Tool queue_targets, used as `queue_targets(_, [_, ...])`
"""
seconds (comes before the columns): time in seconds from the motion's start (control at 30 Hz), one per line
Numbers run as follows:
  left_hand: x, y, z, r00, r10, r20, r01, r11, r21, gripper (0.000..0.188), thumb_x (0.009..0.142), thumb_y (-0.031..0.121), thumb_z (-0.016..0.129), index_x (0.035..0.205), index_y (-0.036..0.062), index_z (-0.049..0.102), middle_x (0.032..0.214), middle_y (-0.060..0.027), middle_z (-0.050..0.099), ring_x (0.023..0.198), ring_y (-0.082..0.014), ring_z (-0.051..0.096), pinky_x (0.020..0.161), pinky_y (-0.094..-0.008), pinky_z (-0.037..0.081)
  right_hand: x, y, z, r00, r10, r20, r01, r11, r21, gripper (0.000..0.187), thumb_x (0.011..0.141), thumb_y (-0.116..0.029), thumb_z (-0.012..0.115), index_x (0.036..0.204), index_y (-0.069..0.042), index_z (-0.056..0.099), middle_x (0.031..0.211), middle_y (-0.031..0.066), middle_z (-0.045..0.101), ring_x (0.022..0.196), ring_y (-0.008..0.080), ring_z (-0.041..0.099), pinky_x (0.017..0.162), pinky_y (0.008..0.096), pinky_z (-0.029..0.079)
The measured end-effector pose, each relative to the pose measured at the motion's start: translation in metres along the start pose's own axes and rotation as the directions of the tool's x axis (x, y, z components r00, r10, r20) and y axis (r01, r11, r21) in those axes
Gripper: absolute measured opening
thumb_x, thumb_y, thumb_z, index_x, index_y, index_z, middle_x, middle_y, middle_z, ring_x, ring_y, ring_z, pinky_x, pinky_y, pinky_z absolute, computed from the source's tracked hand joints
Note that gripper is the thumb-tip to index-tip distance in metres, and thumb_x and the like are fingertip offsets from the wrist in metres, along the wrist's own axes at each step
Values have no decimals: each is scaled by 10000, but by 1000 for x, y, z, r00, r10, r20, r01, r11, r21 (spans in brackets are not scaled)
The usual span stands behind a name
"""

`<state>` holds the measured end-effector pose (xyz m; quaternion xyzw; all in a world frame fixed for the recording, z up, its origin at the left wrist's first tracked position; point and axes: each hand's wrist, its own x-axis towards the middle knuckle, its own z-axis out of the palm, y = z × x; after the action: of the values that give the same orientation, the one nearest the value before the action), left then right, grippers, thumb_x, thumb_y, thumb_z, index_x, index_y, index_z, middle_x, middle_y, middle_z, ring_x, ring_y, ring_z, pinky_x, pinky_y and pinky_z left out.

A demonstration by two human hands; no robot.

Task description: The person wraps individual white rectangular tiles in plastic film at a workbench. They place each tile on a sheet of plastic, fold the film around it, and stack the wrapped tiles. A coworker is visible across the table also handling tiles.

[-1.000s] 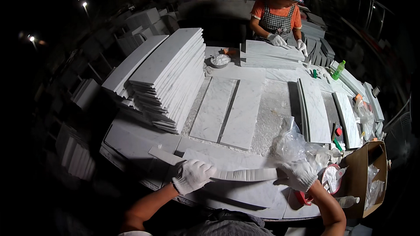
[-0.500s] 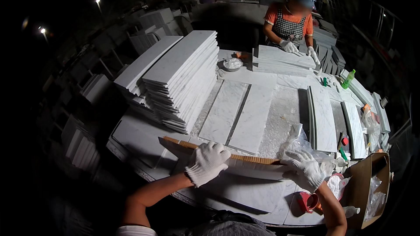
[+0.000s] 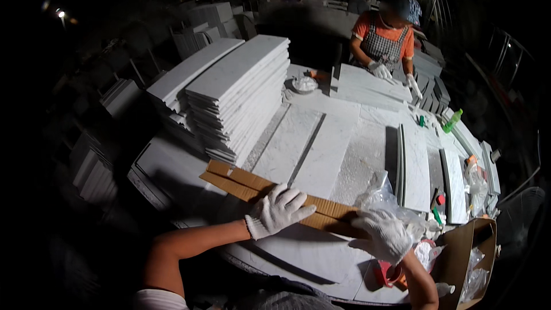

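A long brown corrugated cardboard strip (image 3: 235, 182), creased lengthwise, lies across in front of me, tilted so its broad face shows. My left hand (image 3: 278, 211), in a white knitted glove, grips it near the middle, fingers over the face. At its right end my right hand (image 3: 383, 235), gloved likewise, is closed on the strip; its fingertips are partly hidden. Beneath both hands is a pale marble slab (image 3: 287, 255) on the work table. Beside the right hand are a clear plastic bag (image 3: 379, 190) and a red tape dispenser (image 3: 385, 275).
Tall stacks of marble slabs (image 3: 238, 74) stand at the left. Two flat slabs (image 3: 327, 155) lie beyond the strip. An open cardboard box (image 3: 468, 264) is at the right. Across the table, a person (image 3: 381, 43) in gloves touches another slab pile (image 3: 367, 86). A green bottle (image 3: 453, 120) lies far right.
The cardboard strip has tipped so its broad brown face shows, where only a narrow brown edge showed before. Both hands have shifted with it, staying on it. The view has shifted slightly.
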<state>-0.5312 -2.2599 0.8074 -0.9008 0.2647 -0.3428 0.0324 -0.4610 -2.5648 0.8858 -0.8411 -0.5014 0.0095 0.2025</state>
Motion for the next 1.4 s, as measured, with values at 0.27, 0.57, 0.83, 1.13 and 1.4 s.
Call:
queue_targets(0.27, [-6,-18,-13,972,-92,217,161,932,-323,546,738,296,748,1243,137,615,1328,-67,529,1255,-282,463,1083,-430,373,56,4,61,993,92,81,-96,994,50,593,907,-426,595,1376,-77,491,1348,153,549,1210,357,540,1014,458,418])
queue_targets(0.57, [-22,-79,-29,868,-144,476,174,985,-19,540,769,398,734,1244,174,607,1197,-41,602,1122,-229,555,1003,-426,405,59,-3,61,997,54,55,-51,998,-44,675,774,-444,745,1291,-73,519,1128,185,630,1002,332,639,869,428,496])
queue_targets(0.83, [-40,-54,-48,743,-188,643,245,970,1,430,771,293,722,1131,118,566,950,-41,624,929,-208,618,818,-380,488,39,-18,62,984,111,137,-112,994,1,279,855,-354,669,1049,-157,638,691,99,645,618,276,659,539,396,498])
queue_targets(1.13, [-60,-67,-53,661,-312,683,423,906,5,433,680,412,778,957,112,634,868,-40,648,916,-240,611,839,-405,448,24,-5,75,990,107,94,-104,994,-36,179,869,-256,648,974,-113,621,649,100,626,576,304,638,517,416,482])
queue_targets(1.4, [-13,-33,-46,853,-137,504,266,944,-193,430,736,450,752,896,82,596,811,-75,645,797,-275,624,768,-405,473,8,-5,88,992,101,-73,-109,987,-116,169,876,-255,623,833,-112,543,619,82,591,586,307,629,566,420,488])
